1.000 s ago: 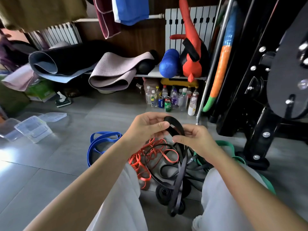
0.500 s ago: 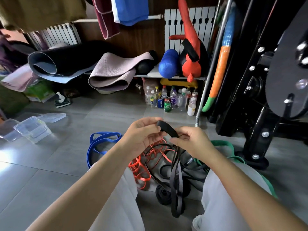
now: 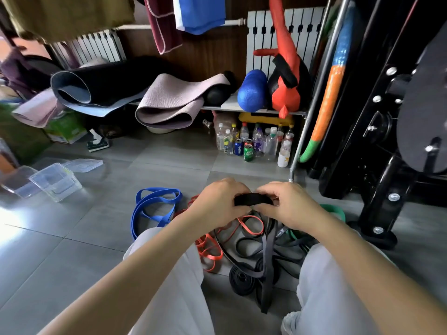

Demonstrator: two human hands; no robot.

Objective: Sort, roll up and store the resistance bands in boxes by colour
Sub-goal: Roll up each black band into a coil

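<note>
L hand (image 3: 217, 205) + R hand (image 3: 291, 207) closer, grip black band (image 3: 252, 199) | tile floor (image 3: 72, 238) | radiator (image 3: 258, 35)

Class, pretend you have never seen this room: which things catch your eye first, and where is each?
The left hand and right hand meet at centre, both gripping a black band whose tail hangs to the floor. Below them lie bright orange bands, with a blue band looped to their left. On the shelf behind, a red padded figure leans beside a blue roller.
</note>
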